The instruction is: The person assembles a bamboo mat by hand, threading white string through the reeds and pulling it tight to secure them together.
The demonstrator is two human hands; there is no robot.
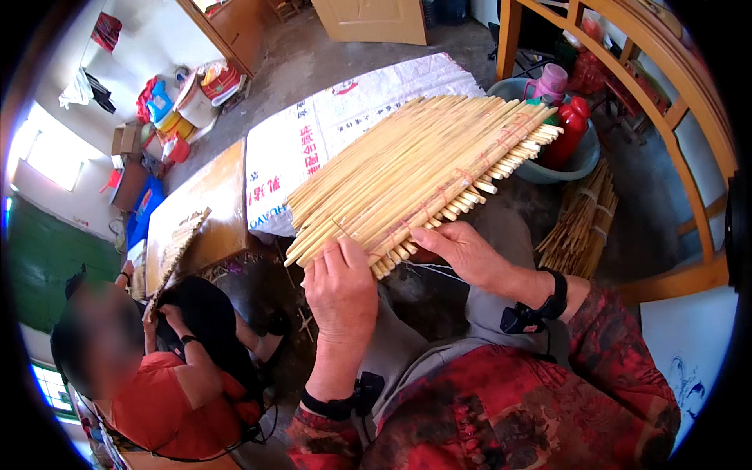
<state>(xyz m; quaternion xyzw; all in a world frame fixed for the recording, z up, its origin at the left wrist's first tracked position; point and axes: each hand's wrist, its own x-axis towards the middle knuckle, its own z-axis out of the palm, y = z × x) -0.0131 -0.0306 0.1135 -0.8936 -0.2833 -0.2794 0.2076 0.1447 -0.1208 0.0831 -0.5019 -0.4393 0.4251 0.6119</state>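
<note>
Gripping bamboo-stick mat [415, 176], both hands [341, 286].

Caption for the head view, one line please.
Both hands, left and right, grip the near edge of a bamboo stick mat; another person sits at left.

Home craft workroom, bare concrete floor [313, 55], bundle of bamboo sticks [583, 223] at right, printed sacks [313, 141] spread ahead, household clutter [184, 98] far left, wooden door [376, 19] beyond.
</note>
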